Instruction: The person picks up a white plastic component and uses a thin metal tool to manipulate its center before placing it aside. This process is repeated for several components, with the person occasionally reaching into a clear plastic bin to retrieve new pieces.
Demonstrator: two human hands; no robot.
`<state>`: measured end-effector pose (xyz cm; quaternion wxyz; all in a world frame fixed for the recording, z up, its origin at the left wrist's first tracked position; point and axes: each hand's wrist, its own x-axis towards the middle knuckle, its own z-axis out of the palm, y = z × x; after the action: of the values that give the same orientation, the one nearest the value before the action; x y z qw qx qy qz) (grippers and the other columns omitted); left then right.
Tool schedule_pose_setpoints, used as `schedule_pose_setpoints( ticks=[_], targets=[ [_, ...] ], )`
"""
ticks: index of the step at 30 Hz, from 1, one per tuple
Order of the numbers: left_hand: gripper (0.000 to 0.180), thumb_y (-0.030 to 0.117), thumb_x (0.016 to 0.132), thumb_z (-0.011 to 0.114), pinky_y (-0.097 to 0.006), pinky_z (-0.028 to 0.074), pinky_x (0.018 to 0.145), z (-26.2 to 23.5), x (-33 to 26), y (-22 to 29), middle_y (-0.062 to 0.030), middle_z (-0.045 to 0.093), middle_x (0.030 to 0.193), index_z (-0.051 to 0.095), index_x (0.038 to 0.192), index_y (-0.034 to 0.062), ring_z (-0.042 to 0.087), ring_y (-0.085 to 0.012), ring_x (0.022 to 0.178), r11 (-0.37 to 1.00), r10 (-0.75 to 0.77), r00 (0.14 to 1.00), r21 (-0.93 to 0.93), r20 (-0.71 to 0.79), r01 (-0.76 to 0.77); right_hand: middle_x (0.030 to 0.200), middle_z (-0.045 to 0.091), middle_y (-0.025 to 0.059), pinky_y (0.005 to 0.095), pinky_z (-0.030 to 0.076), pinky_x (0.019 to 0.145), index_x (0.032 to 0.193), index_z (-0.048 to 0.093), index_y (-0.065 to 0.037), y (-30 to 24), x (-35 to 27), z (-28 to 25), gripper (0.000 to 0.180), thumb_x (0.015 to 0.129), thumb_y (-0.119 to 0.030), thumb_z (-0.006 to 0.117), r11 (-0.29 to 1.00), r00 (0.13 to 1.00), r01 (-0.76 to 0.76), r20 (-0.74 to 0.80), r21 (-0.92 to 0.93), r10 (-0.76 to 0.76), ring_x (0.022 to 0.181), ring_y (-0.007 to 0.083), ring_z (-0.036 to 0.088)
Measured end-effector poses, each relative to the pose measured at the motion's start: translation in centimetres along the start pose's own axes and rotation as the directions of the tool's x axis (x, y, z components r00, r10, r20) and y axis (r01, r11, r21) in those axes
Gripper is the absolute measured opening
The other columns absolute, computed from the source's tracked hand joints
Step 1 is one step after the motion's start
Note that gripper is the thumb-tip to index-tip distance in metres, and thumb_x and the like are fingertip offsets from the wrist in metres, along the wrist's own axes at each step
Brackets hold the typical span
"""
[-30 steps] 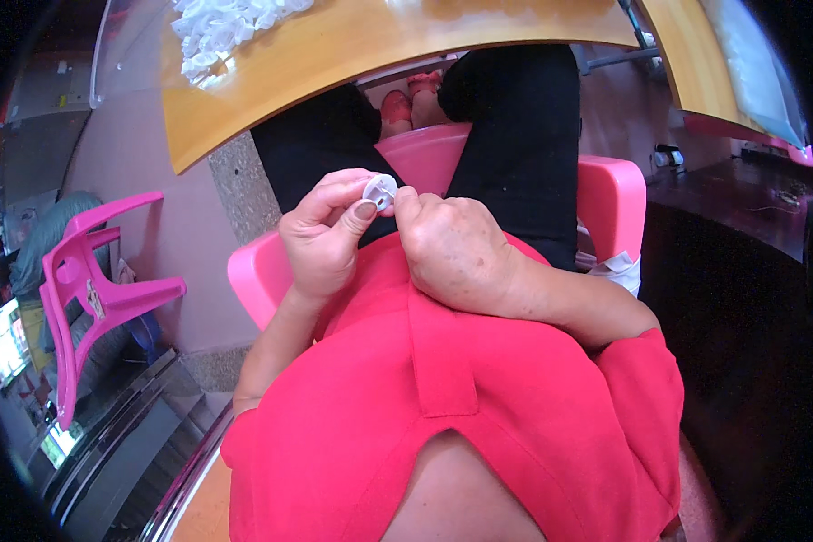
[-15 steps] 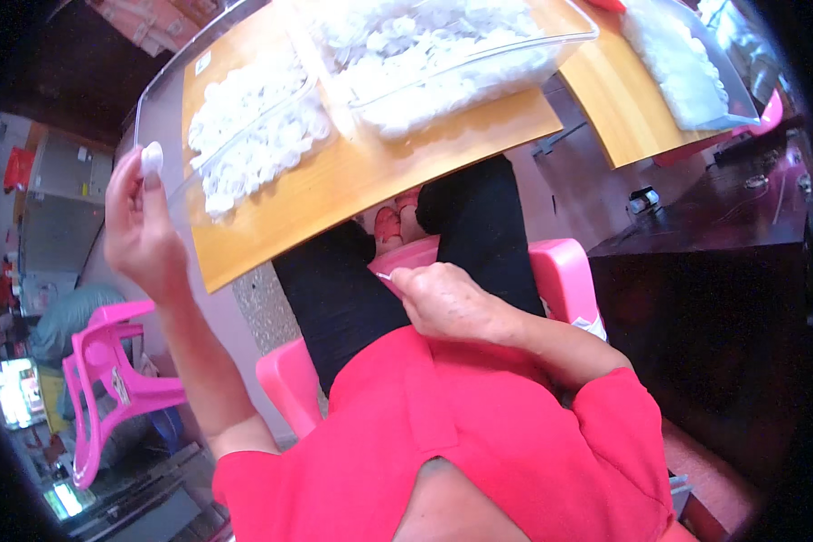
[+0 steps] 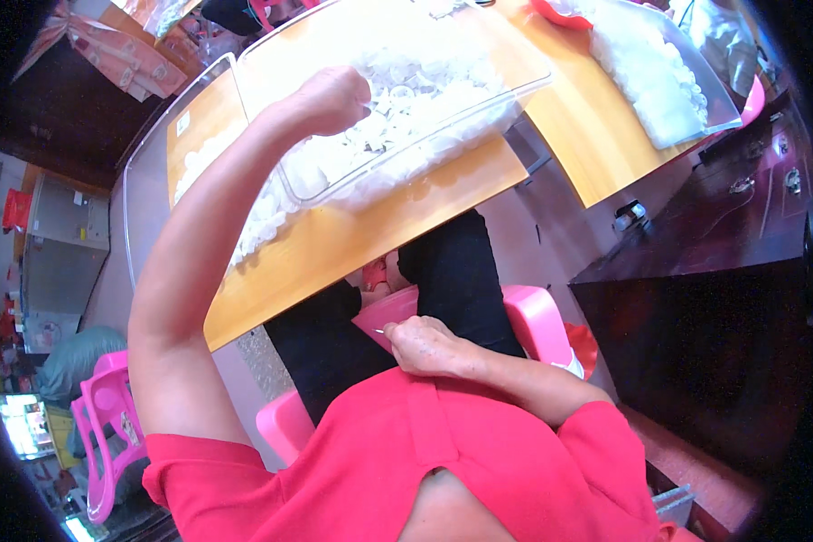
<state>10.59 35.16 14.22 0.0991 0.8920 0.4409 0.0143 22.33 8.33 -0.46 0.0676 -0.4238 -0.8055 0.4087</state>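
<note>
My left hand (image 3: 334,101) is curled into a fist above a large clear plastic bin (image 3: 429,144) of small white plastic pieces (image 3: 402,95). Whatever its fingers hold is hidden from this side. Low in front of my lap, my right hand (image 3: 422,345) is closed around a thin pale tool (image 3: 380,331); only its short tip sticks out to the left. Left of the large bin, more white round pieces (image 3: 266,221) lie in another clear bin, partly covered by my left forearm.
Both bins stand on a wooden table (image 3: 370,237). At the right, a clear container of white pieces (image 3: 650,86) rests on another wooden top (image 3: 576,149). A dark cabinet (image 3: 696,244) is to my right; a pink plastic chair (image 3: 117,406) is at the left.
My left hand has swung from the table's left side, where it held a white round piece, rightward over the large bin. My right hand stays low with the thin tool.
</note>
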Motion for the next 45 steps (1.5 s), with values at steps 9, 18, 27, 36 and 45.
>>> schedule_pose_setpoints(
  ticks=[9,18,27,36,45],
  targets=[
    [0.019,0.010,0.061,0.071,-0.039,0.049,0.068,4.3,3.5,-1.0,-0.0196,0.064,0.077,0.064,0.076,0.0006,0.063,-0.0342,0.077,0.993,-0.052,0.999,0.111,0.018,0.050,0.071,0.063,0.0266,0.0473,0.054,0.065,0.082,0.062,0.003,0.2,0.3,-0.2,0.015,0.074,-0.005,0.052,1.000,1.000,0.027,-0.001,0.015,-0.027,0.070,0.0387,0.066],
    [0.014,-0.004,0.061,0.060,-0.040,0.049,0.066,3.2,3.5,-0.4,-0.0206,0.064,0.077,0.064,0.073,0.0000,0.063,-0.0340,0.076,0.994,-0.086,0.996,0.072,0.017,0.084,0.070,0.062,0.0280,0.0489,0.053,0.064,0.079,0.062,0.004,0.3,0.5,-0.5,0.016,0.075,-0.006,0.050,0.998,0.999,0.053,-0.003,0.024,-0.053,0.070,0.0407,0.066],
    [0.008,-0.001,0.071,0.061,-0.035,0.052,0.063,-1.3,-0.8,-0.1,-0.0138,0.064,0.073,0.063,0.078,-0.0039,0.065,-0.0230,0.074,0.855,-0.267,0.954,-0.490,-0.139,0.168,0.070,0.062,0.0278,0.0494,0.052,0.065,0.080,0.062,0.003,-0.1,-0.1,-0.1,0.016,0.076,-0.006,0.050,0.998,0.998,0.058,0.018,-0.007,-0.058,0.071,0.0416,0.064],
    [0.008,-0.001,0.085,0.062,-0.036,0.054,0.077,2.4,-22.4,6.5,-0.0195,0.063,0.095,0.056,0.089,-0.0051,0.066,-0.0279,0.088,-0.021,-0.313,0.901,-0.946,-0.300,-0.322,0.082,0.065,0.0215,0.0405,0.053,0.070,0.093,0.065,-0.002,-0.1,0.2,-0.3,0.018,0.081,-0.004,0.053,0.922,0.925,0.332,-0.263,0.199,-0.276,0.078,0.0363,0.065],
    [0.035,0.006,0.083,0.066,-0.036,0.049,0.091,16.0,-32.1,8.5,-0.0180,0.062,0.112,0.057,0.116,-0.0038,0.062,-0.0271,0.102,-0.217,-0.548,0.833,-0.948,-0.080,-0.234,0.075,0.058,0.0008,0.0214,0.045,0.058,0.103,0.061,0.003,-6.0,-0.6,-0.6,0.016,0.092,-0.005,0.053,0.732,0.987,0.149,-0.140,0.665,-0.074,0.066,0.0066,0.055]
  ],
)
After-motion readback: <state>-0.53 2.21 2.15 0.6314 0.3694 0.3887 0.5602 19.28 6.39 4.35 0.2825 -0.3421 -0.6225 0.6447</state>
